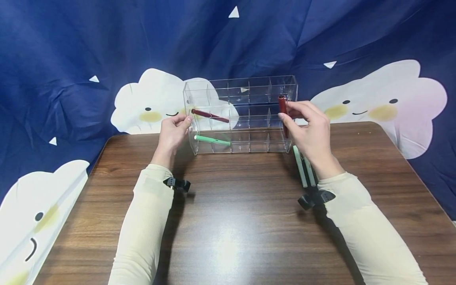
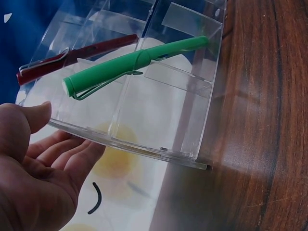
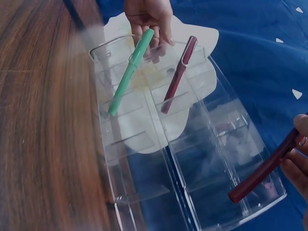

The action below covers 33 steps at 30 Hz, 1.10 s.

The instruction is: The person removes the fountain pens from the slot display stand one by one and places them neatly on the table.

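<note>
A clear plastic rack (image 1: 240, 152) with several compartments stands upright at the table's back. My left hand (image 1: 173, 133) holds its left side wall, thumb in front and fingers around the outer edge in the left wrist view. My right hand (image 1: 313, 124) pinches a dark red pen (image 1: 282, 105) between thumb and fingers, nearly upright before the rack's right end. Another dark red pen (image 1: 210, 115) lies slanted across the middle tier at the left. Below it, a green pen (image 2: 108, 70) rests in the lower tier, its clip facing outward.
Two pale green pens (image 1: 300, 168) lie on the wooden table (image 1: 228, 213) beside my right wrist, partly hidden by that hand. Behind the table hangs a blue curtain (image 1: 107, 35) with white cloud faces, close to the rack's back.
</note>
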Each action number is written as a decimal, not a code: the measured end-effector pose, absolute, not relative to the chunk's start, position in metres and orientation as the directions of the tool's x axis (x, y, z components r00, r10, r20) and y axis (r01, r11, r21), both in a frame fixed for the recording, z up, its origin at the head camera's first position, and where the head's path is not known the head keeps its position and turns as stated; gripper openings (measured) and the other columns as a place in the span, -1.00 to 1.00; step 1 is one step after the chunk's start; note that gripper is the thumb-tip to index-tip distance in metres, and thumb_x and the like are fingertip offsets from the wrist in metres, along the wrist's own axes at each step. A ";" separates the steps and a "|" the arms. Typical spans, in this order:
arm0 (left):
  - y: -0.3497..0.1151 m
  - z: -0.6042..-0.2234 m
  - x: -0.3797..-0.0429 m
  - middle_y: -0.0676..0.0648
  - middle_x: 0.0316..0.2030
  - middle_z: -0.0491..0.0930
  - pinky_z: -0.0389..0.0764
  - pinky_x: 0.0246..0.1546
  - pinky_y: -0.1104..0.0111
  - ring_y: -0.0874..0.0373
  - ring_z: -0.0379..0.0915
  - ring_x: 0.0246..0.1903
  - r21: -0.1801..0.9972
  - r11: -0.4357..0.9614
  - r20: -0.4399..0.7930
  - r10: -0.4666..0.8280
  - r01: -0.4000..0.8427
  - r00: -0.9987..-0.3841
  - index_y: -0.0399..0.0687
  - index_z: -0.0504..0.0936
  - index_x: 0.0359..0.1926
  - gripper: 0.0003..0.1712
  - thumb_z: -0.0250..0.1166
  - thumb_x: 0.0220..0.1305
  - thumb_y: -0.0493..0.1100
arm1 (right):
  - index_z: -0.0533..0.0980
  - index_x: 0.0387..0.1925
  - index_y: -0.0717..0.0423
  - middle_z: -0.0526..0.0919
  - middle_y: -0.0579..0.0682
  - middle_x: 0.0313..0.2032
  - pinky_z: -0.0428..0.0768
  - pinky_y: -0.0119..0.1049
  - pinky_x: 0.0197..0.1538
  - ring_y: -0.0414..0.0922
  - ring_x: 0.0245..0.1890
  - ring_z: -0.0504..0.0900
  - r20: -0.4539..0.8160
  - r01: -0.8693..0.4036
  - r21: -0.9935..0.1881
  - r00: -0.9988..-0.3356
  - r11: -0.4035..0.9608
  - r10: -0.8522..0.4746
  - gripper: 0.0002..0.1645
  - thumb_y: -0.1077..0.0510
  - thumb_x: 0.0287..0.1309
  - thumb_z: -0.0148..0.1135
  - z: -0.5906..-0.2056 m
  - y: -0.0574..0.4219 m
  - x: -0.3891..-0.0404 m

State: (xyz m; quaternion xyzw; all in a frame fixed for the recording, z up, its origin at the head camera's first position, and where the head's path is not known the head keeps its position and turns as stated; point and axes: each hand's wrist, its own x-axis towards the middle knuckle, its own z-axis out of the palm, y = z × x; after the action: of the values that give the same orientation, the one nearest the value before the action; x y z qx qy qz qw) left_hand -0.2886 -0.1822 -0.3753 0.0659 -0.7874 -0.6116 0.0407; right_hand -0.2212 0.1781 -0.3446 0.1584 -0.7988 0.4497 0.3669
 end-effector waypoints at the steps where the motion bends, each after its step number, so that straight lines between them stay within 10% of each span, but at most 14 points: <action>1: -0.182 -0.375 -0.288 -0.37 0.21 0.72 0.70 -0.18 0.60 0.02 0.72 0.08 0.967 0.247 -0.019 -0.154 -0.057 -0.988 -0.35 0.62 0.35 -0.49 0.32 0.59 -0.09 | 0.75 0.01 0.33 0.80 0.26 -0.19 0.53 -0.75 -0.12 -0.60 -0.23 0.60 0.728 -0.581 -0.607 -0.680 0.542 0.086 -0.69 0.31 0.25 0.55 -0.346 0.180 -0.221; 11: -0.180 -0.376 -0.289 -0.39 0.22 0.71 0.74 -0.11 0.54 -0.06 0.73 0.12 0.968 0.243 -0.021 -0.151 -0.057 -0.988 -0.36 0.61 0.36 -0.48 0.32 0.59 -0.09 | 0.76 -0.01 0.35 0.76 0.04 -0.24 0.62 -0.72 -0.15 -0.57 -0.29 0.62 0.684 -0.529 -0.678 -0.709 0.511 0.174 -0.73 0.34 0.27 0.53 -0.358 0.199 -0.215; 20: -0.182 -0.376 -0.289 -0.42 0.22 0.70 0.69 -0.23 0.63 0.04 0.73 0.01 0.974 0.221 -0.013 -0.153 -0.047 -0.988 -0.39 0.60 0.35 -0.49 0.32 0.59 -0.12 | 0.76 0.01 0.37 0.80 0.24 -0.20 0.59 -0.74 -0.12 -0.65 -0.30 0.60 0.679 -0.507 -0.679 -0.710 0.531 0.188 -0.72 0.35 0.27 0.51 -0.363 0.211 -0.214; 27: -0.181 -0.375 -0.288 -0.43 0.22 0.69 0.68 -0.23 0.65 0.17 0.72 -0.08 0.975 0.216 -0.010 -0.145 -0.041 -0.989 -0.41 0.60 0.35 -0.48 0.32 0.59 -0.11 | 0.77 -0.01 0.36 0.66 -0.43 -0.25 0.61 -0.77 -0.11 -0.64 -0.31 0.64 0.649 -0.463 -0.709 -0.723 0.532 0.236 -0.74 0.36 0.27 0.51 -0.367 0.221 -0.209; 33: -0.182 -0.376 -0.288 -0.42 0.20 0.70 0.70 -0.24 0.62 0.14 0.73 -0.09 0.974 0.223 -0.009 -0.147 -0.042 -0.989 -0.39 0.60 0.35 -0.49 0.32 0.59 -0.11 | 0.77 -0.01 0.36 0.62 -0.55 -0.26 0.61 -0.78 -0.09 -0.69 -0.30 0.63 0.624 -0.419 -0.724 -0.735 0.548 0.263 -0.75 0.35 0.29 0.50 -0.373 0.230 -0.205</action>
State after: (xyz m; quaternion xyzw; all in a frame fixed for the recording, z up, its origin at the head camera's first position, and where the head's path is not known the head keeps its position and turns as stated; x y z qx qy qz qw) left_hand -0.2885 -0.1819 -0.3760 0.0604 -0.7808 -0.6204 0.0421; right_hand -0.2051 0.2301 -0.3728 0.0485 -0.8025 0.4730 0.3605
